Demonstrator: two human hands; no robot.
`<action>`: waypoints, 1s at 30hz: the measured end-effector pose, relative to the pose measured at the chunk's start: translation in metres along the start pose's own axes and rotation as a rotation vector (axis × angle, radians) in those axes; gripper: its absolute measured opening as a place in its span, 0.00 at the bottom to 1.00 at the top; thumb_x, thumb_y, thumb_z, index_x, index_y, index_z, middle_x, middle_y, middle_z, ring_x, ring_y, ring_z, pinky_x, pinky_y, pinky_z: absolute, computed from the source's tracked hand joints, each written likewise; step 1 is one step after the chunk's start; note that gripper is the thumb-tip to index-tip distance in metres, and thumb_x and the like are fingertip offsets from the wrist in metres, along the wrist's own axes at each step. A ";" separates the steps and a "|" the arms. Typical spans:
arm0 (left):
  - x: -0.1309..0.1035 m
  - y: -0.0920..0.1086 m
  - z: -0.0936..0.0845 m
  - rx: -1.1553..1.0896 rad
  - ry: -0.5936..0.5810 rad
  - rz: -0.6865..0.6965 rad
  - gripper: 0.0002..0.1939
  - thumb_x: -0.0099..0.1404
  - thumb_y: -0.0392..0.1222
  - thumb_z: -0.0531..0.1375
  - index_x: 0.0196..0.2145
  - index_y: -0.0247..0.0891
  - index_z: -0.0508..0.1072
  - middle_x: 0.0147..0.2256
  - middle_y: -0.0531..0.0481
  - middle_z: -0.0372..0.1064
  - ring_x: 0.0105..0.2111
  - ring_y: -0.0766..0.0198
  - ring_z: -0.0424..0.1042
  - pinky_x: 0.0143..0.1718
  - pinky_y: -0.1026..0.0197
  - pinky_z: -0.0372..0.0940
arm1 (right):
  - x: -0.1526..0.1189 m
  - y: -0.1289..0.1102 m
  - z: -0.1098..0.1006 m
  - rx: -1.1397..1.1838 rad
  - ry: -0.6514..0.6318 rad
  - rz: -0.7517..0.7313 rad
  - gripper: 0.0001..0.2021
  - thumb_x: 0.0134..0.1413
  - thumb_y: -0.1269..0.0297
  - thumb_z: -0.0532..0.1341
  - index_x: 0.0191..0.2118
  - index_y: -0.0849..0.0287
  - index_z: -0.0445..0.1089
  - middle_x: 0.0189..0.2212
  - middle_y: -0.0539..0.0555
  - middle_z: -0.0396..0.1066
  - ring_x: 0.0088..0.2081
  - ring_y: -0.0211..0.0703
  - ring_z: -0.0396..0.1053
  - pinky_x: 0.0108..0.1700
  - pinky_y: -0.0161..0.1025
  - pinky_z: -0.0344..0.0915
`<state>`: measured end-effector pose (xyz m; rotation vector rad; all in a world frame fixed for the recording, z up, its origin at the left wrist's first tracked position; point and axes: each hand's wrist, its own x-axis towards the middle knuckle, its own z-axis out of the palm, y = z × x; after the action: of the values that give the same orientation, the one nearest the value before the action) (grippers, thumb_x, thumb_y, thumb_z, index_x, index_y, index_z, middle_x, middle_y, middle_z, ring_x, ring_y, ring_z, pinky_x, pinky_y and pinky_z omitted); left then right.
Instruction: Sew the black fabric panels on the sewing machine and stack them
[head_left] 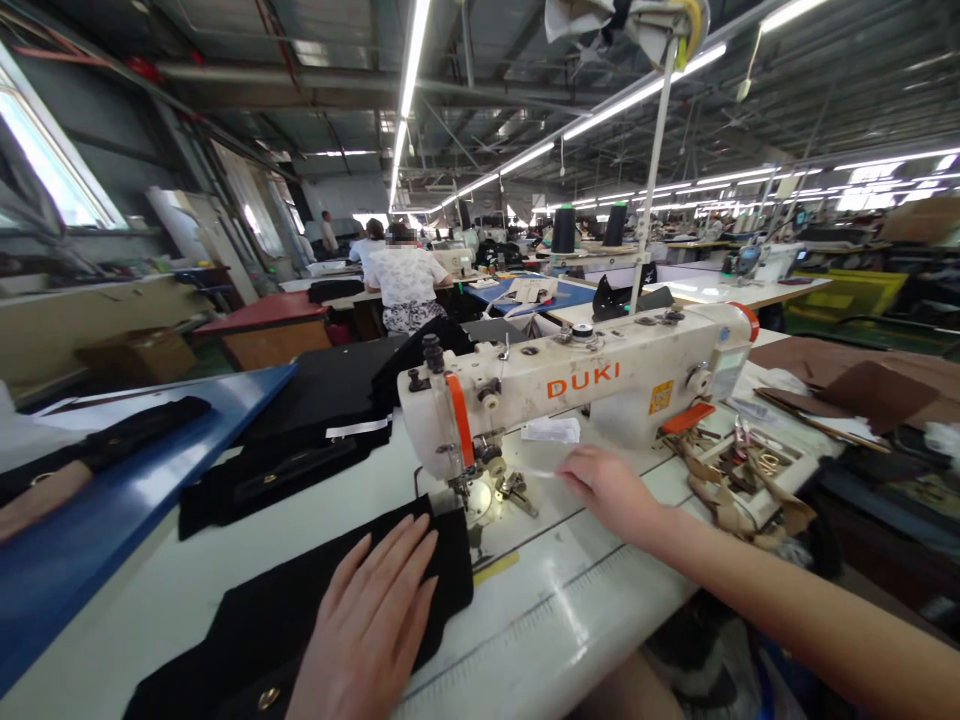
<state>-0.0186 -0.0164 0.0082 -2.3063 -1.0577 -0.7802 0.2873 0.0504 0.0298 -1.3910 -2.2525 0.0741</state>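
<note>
My left hand [375, 610] lies flat, fingers stretched out, on a black fabric piece [255, 600] with a brass-coloured fitting near its lower edge. The fabric's right end reaches close to the presser foot of the white sewing machine [525, 390]. My right hand [611, 492] is closed in a pinch to the right of the needle area, on a thin white label [538, 472] that is slightly blurred. Just behind it, on the machine bed, rests a small stack of white labels [551, 431]. The machine's lamp lights the needle plate [478, 497].
More black pieces [300, 470] lie behind and left, one with a white strip. A tray [765, 470] with scissors and small tools stands at right, cloth scraps around it. A co-worker's hand [45, 500] is on the blue table [142, 490] at left. Another person [409, 275] works ahead.
</note>
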 end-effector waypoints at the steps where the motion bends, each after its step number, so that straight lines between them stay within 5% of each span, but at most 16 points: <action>1: 0.003 0.008 -0.003 -0.005 -0.019 0.063 0.25 0.67 0.36 0.53 0.62 0.37 0.59 0.58 0.41 0.65 0.59 0.53 0.63 0.63 0.47 0.49 | -0.007 -0.017 0.004 0.010 -0.032 -0.087 0.08 0.61 0.72 0.57 0.35 0.60 0.74 0.33 0.55 0.74 0.37 0.44 0.70 0.40 0.37 0.64; 4: 0.009 0.028 -0.006 -0.045 -0.092 0.165 0.25 0.68 0.31 0.50 0.62 0.36 0.59 0.55 0.42 0.68 0.57 0.55 0.65 0.62 0.48 0.52 | -0.020 -0.066 0.019 0.067 -0.114 -0.254 0.09 0.61 0.70 0.58 0.32 0.61 0.74 0.30 0.54 0.73 0.33 0.43 0.69 0.37 0.36 0.64; 8: 0.002 0.026 -0.004 -0.128 -0.084 0.077 0.19 0.71 0.35 0.47 0.57 0.35 0.66 0.42 0.44 0.75 0.42 0.58 0.74 0.47 0.55 0.68 | -0.016 -0.099 0.036 0.259 -0.136 -0.280 0.08 0.62 0.68 0.58 0.34 0.61 0.74 0.30 0.53 0.74 0.34 0.40 0.70 0.37 0.33 0.65; 14: 0.006 -0.016 -0.007 -0.222 -0.041 -0.091 0.14 0.71 0.40 0.50 0.39 0.38 0.75 0.35 0.47 0.75 0.35 0.61 0.75 0.42 0.60 0.71 | -0.014 -0.088 0.042 0.387 -0.003 -0.316 0.11 0.65 0.69 0.53 0.43 0.61 0.74 0.39 0.55 0.75 0.42 0.42 0.70 0.47 0.37 0.66; 17: 0.013 -0.026 0.004 -0.263 -0.060 -0.202 0.17 0.72 0.45 0.49 0.37 0.37 0.75 0.34 0.47 0.76 0.34 0.61 0.76 0.41 0.60 0.72 | -0.021 -0.088 0.043 0.300 -0.091 -0.451 0.11 0.63 0.67 0.55 0.47 0.62 0.72 0.47 0.57 0.73 0.49 0.46 0.68 0.54 0.41 0.63; 21: 0.011 -0.027 0.021 -0.314 -0.156 -0.203 0.18 0.72 0.44 0.47 0.38 0.38 0.76 0.35 0.47 0.77 0.35 0.61 0.77 0.40 0.60 0.73 | -0.022 -0.089 0.047 0.167 -0.212 -0.510 0.15 0.62 0.64 0.57 0.52 0.64 0.69 0.54 0.60 0.69 0.55 0.49 0.64 0.58 0.44 0.60; 30: 0.011 -0.035 0.024 -0.298 -0.191 -0.076 0.16 0.70 0.36 0.48 0.36 0.38 0.76 0.34 0.47 0.76 0.36 0.61 0.74 0.41 0.58 0.72 | -0.007 -0.087 0.053 0.076 -0.180 -0.543 0.12 0.64 0.65 0.56 0.47 0.64 0.71 0.51 0.61 0.70 0.53 0.48 0.66 0.58 0.45 0.60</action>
<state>-0.0329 0.0251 0.0049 -2.6490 -1.1860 -0.8065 0.1951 0.0137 0.0061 -0.7205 -2.6682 0.1033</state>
